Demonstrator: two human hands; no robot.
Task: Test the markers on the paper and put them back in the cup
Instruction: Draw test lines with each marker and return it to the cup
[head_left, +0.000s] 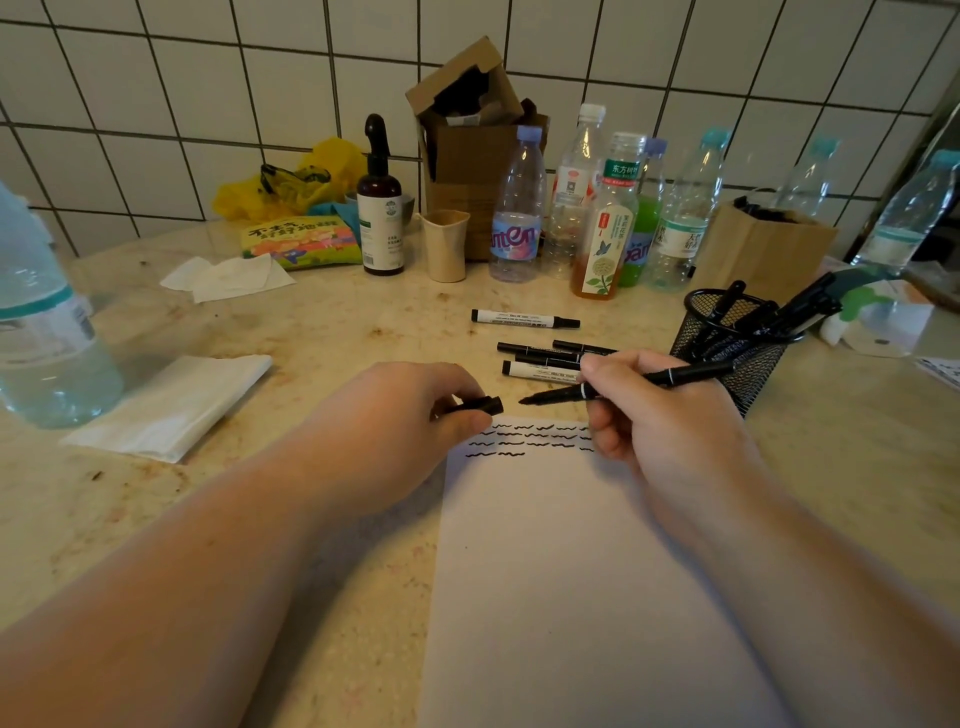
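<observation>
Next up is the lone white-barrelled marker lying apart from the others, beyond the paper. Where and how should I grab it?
Pinch the white-barrelled marker mid-barrel from above. It lies flat on the beige stone counter, lengthwise left to right, with bare counter on both long sides, so fingers fit front and back. The right hand would need to put down the black pen first.

Paper (571, 597) cut off at bottom edge; right hand (660, 415) hides row ends of squiggles (524, 439).

Person, head view — two bare forearms, no sleeves in view up to the frame's lower edge. No watch, bracelet or ring visible. Left hand (415, 415): bare, ungloved, nails not clearly seen. Right hand (660, 415): bare, ungloved — short, unpainted thumbnail. No other clothing or body part in view.
</observation>
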